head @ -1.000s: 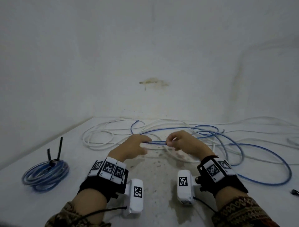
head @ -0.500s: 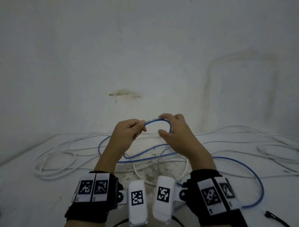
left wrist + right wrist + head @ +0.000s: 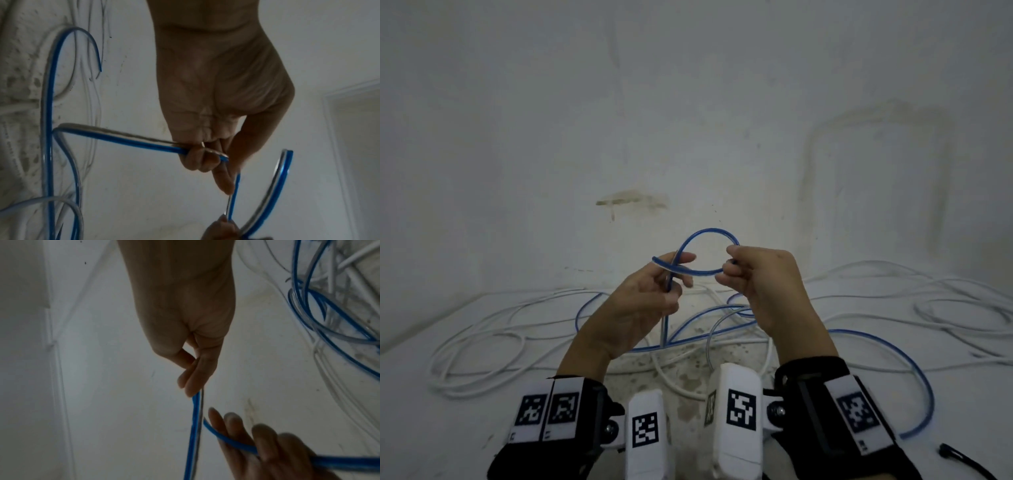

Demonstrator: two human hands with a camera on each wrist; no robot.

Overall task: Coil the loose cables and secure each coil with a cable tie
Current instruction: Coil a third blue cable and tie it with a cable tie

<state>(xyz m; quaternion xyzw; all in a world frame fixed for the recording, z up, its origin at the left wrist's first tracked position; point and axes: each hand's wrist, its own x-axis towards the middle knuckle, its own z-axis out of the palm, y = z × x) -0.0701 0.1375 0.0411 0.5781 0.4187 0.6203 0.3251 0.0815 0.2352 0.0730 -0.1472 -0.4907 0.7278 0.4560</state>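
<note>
Both hands are raised above the table, and a small loop of the blue cable (image 3: pixel 709 236) stands between them. My left hand (image 3: pixel 654 291) grips the cable where its end crosses the loop, fingers curled round it (image 3: pixel 201 155). My right hand (image 3: pixel 753 277) pinches the loop's right side between thumb and fingers (image 3: pixel 195 382). The rest of the blue cable (image 3: pixel 914 370) trails down and lies in a wide curve on the table to the right. White cables (image 3: pixel 482 342) lie loose across the table behind.
A black cable tie (image 3: pixel 962 462) lies at the table's front right edge. More white cables (image 3: pixel 945 301) are spread at the back right. A stained white wall (image 3: pixel 688 120) rises close behind the table (image 3: pixel 448 428).
Both hands rose from the table with the blue cable. The straight stretch between them has been bent into a closed loop, and the view has tilted up, so the coiled blue bundle at left is gone from view.
</note>
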